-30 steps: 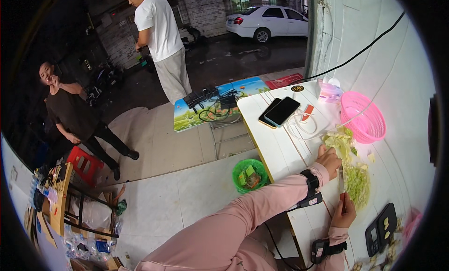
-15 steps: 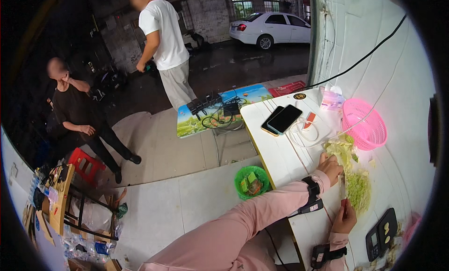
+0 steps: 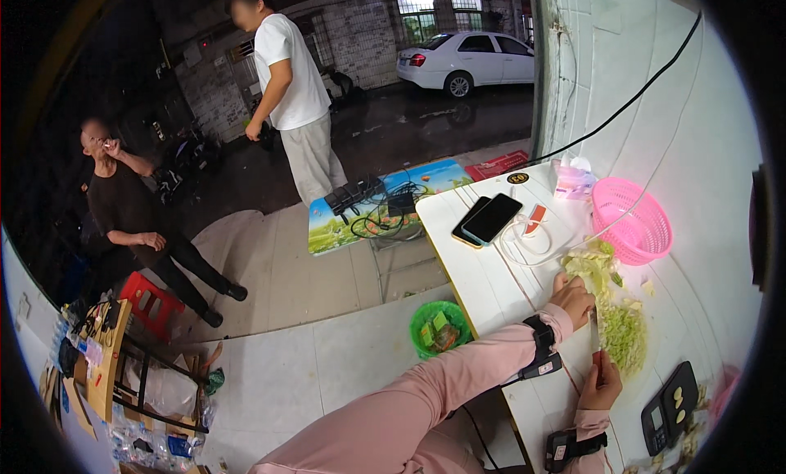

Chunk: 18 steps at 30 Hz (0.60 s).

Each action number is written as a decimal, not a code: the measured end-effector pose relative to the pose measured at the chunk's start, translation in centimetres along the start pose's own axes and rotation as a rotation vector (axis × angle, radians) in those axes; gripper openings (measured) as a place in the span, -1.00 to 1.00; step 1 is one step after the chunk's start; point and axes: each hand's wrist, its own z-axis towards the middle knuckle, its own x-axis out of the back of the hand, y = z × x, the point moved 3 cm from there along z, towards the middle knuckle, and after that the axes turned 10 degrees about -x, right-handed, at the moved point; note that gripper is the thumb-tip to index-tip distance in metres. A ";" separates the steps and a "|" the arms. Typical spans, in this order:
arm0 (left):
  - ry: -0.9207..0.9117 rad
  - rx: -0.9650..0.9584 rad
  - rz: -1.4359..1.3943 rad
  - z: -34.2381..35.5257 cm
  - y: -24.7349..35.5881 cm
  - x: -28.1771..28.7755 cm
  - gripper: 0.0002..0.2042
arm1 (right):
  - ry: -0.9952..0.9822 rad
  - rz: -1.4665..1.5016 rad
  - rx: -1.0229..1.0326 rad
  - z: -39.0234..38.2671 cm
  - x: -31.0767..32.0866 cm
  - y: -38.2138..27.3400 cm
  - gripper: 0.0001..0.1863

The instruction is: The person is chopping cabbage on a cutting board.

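My right hand is wrapped round the reddish handle of a knife, its blade pointing away from me beside the greens. Just beyond the blade, my left hand has its fingers curled down on pale green cabbage leaves, partly hiding them. Finely shredded cabbage lies in a heap to the right of the blade, on the white table. Both wrists carry black straps with small boxes.
Behind the leaves stands a pink basket. Phones and a white cable lie at the far left of the table. A black scale with pale pieces on it sits near right. A green bin is below; two people stand beyond.
My head view has shifted slightly. Both hands stay at the cabbage with the knife between them. The person in dark clothes has a hand nearer the mouth.
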 end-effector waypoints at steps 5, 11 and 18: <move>-0.004 0.004 0.005 0.0 -0.2 -0.1 -0.89 | -0.013 -0.064 -0.026 0.0 0.1 -0.6 -0.62; -0.010 0.007 0.000 0.0 -0.1 0.0 -0.89 | -0.002 -0.032 -0.010 -0.1 0.0 -0.8 -0.63; -0.004 0.018 -0.008 0.0 0.1 0.2 -0.89 | 0.016 0.002 0.021 -0.1 0.0 -0.2 -0.64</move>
